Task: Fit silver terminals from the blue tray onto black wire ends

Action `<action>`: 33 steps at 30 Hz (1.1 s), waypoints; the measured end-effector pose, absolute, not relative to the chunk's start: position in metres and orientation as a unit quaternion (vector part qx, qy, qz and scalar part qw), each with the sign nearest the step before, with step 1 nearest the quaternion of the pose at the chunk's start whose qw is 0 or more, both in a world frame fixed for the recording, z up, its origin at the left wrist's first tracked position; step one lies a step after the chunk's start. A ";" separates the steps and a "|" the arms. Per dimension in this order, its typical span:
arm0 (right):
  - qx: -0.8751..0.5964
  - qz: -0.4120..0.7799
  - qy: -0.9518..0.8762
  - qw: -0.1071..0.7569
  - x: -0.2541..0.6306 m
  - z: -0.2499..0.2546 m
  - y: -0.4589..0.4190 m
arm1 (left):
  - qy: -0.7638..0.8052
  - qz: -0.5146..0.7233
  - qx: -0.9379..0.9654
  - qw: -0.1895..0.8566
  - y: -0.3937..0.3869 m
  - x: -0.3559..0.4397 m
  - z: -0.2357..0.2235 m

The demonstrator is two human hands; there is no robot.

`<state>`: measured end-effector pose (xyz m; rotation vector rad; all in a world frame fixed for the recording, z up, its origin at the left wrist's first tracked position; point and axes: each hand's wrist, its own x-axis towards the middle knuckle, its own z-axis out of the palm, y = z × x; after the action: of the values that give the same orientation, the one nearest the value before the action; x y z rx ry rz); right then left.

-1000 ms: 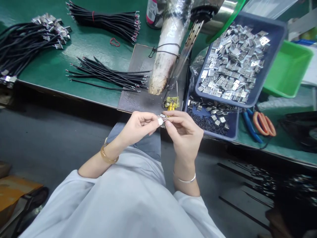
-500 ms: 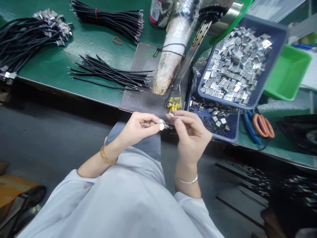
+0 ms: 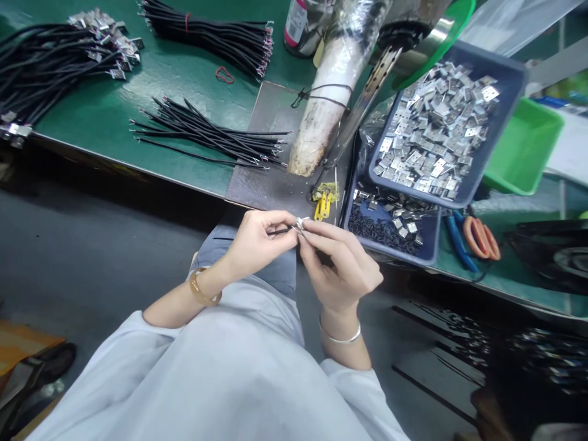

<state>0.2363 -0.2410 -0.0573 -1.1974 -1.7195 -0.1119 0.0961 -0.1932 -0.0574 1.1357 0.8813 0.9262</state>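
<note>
My left hand is closed in a pinch around a thin black cable, whose tail hangs behind the hand over my lap. At its fingertips is a small silvery metal connector with fine wire ends beside it. My right hand pinches the connector from the other side, so the fingertips of both hands nearly touch. Fingers partly cover the connector, and I cannot tell how the wires sit in it. Just beyond the hands, a yellow clip-like holder stands at the bench edge.
Loose black cables and tied bundles lie on the green bench. A blue tray of metal connector shells overlaps a lower tray of small parts. Orange-handled pliers lie at right. A wrapped tube slants over the grey board.
My right hand has moved left and brought its small metal piece to my left fingertips. The black cable in my left hand shows more now. The view has shifted slightly.
</note>
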 end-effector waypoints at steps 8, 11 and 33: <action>-0.512 0.012 -0.650 0.561 0.235 -0.059 -0.239 | 0.389 0.418 0.440 0.693 -0.187 0.097 -0.056; -0.509 0.017 -0.651 0.563 0.235 -0.062 -0.239 | 0.390 0.424 0.426 0.697 -0.185 0.097 -0.055; -0.502 -0.092 -0.675 0.533 0.241 -0.070 -0.210 | 0.402 0.479 0.510 0.591 -0.167 0.110 -0.050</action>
<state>0.2415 -0.2104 -0.0703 -1.1980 -1.6089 -0.2203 0.1098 -0.1669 -0.0496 1.1867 0.9352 1.1147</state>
